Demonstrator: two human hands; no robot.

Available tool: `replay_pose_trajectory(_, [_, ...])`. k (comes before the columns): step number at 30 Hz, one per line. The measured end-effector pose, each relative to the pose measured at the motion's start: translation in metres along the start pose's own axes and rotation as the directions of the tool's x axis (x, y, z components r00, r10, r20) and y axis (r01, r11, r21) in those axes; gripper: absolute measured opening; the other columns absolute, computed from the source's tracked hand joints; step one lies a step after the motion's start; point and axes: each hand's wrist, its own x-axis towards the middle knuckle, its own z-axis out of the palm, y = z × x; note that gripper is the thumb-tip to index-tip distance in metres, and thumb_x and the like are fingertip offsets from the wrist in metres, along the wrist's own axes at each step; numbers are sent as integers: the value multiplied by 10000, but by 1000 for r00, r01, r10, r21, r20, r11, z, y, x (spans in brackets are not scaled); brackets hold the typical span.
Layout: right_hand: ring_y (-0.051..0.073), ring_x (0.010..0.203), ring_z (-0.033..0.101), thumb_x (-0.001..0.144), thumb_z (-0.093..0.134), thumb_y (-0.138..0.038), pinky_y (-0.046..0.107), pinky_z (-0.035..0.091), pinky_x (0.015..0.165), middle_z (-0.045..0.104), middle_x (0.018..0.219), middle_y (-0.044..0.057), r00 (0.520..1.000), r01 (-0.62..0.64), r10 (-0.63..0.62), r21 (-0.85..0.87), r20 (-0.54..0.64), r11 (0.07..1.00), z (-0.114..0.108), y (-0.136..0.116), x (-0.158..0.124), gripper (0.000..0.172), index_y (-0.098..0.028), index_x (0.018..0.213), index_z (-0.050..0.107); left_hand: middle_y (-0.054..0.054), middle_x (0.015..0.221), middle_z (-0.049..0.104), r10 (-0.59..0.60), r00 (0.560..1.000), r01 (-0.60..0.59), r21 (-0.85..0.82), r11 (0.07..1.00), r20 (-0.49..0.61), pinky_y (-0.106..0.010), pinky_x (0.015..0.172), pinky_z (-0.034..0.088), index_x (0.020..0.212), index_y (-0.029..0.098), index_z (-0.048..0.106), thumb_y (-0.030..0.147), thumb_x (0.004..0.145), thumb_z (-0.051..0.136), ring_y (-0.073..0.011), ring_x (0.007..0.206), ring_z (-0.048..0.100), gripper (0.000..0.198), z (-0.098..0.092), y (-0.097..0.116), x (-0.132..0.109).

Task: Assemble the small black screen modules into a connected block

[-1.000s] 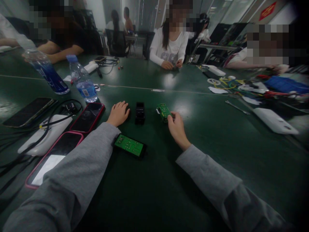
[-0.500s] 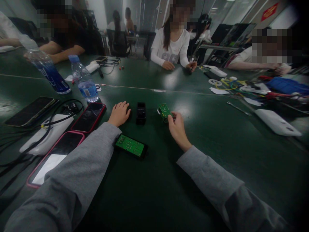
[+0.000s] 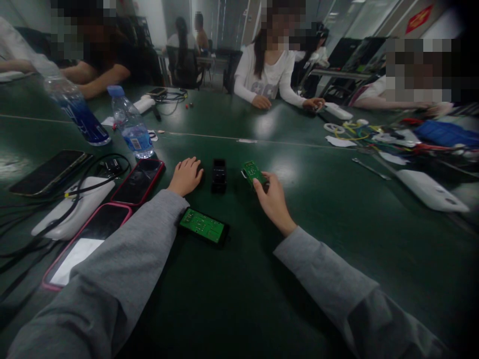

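Observation:
My right hand [image 3: 274, 200] grips a small green circuit board [image 3: 253, 172] by its near right edge, the thumb on top. A pale part shows at the board's left edge. My left hand [image 3: 186, 177] lies flat on the dark green table, fingers stretched out and holding nothing. Between both hands sits a small black case-like device [image 3: 219, 175], its kind unclear. Close to my left cuff, a second green circuit board [image 3: 204, 227] rests in a black frame or casing.
Left of me lie a red-edged phone [image 3: 138, 182], a pink-edged phone [image 3: 90, 239], a white power bank [image 3: 73, 209] and cables. A water bottle [image 3: 136, 137] and a blue-labelled bottle [image 3: 80, 114] stand behind. At right are tweezers [image 3: 370, 168], a white case [image 3: 432, 190] and tangled wires [image 3: 359, 130]. People sit opposite.
My right hand has turned the circuit board and shifted it slightly left, so its face shows flatter. My left hand stays put. The person opposite has moved a hand toward the right.

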Motion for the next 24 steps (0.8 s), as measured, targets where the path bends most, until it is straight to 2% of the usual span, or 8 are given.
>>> replay_pose_trajectory(4, [289, 1005, 563, 927, 505, -372, 468, 471, 889, 609, 1131, 137, 994, 100, -98, -42, 38, 994, -2, -11, -2, 354, -169, 1216, 525, -134, 1520, 442, 0, 1000, 0, -2, 1000, 0, -496, 1172, 294, 1409, 132, 473, 364, 1007, 354, -288, 1404, 387, 479, 0, 1, 0])
replay_pose_trajectory(8, [275, 1019, 578, 909, 503, -295, 447, 490, 881, 588, 1156, 127, 983, 145, -139, -46, 118, 988, -4, -18, -4, 345, -185, 1236, 515, -138, 1517, 444, 0, 1000, 0, -12, 1000, -6, -509, 1168, 296, 1407, 138, 474, 361, 1004, 359, -293, 1401, 391, 474, 0, 0, 0])
replay_pose_trajectory(16, [288, 1026, 541, 865, 517, -218, 444, 488, 861, 565, 1119, 123, 966, 226, -202, -151, 161, 962, -3, -13, -4, 325, -187, 1187, 556, -132, 1514, 450, 3, 1000, -3, -10, 1000, -9, -509, 1167, 297, 1403, 151, 473, 366, 1005, 355, -290, 1402, 392, 467, -1, 0, 0])
replay_pose_trajectory(21, [310, 1045, 505, 855, 500, -141, 461, 455, 864, 564, 1144, 129, 963, 265, -231, -328, 141, 907, -4, -20, -6, 349, -176, 1200, 549, -136, 1514, 447, -2, 1000, 2, 7, 1000, 9, -501, 1169, 295, 1404, 139, 471, 363, 1008, 355, -290, 1404, 391, 469, -2, 2, -1])
replay_pose_trajectory(24, [345, 1126, 464, 874, 453, -83, 494, 420, 888, 556, 1235, 146, 942, 334, -276, -439, 191, 834, -8, -30, -10, 396, -169, 1254, 523, -141, 1512, 448, 1, 1000, -1, 8, 1000, 10, -494, 1168, 300, 1404, 130, 471, 360, 1008, 359, -289, 1399, 396, 471, -3, 2, -1])
